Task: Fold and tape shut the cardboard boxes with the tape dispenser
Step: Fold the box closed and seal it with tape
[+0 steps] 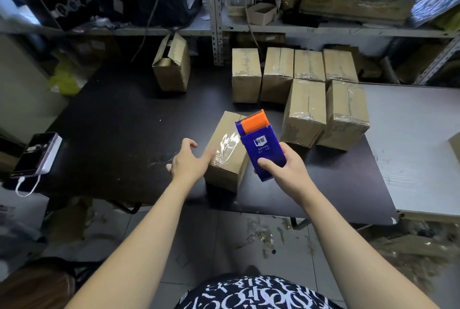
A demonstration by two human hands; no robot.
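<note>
The left hand point(185, 162) reaches with fingers spread and touches the box point(225, 157). The right hand point(278, 167) grips the dispenser point(260, 142), whose body hides its tape roll.

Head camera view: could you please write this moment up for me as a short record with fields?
Box in work: cardboard box on the dark table, nearest the person
Tape dispenser: blue and orange, gripped by right hand, above the box
Tape: clear strip from dispenser onto box top
Left hand: fingers straight, at the box's left edge
Taped boxes: six, behind right
Open box: at back, top flap open
</note>
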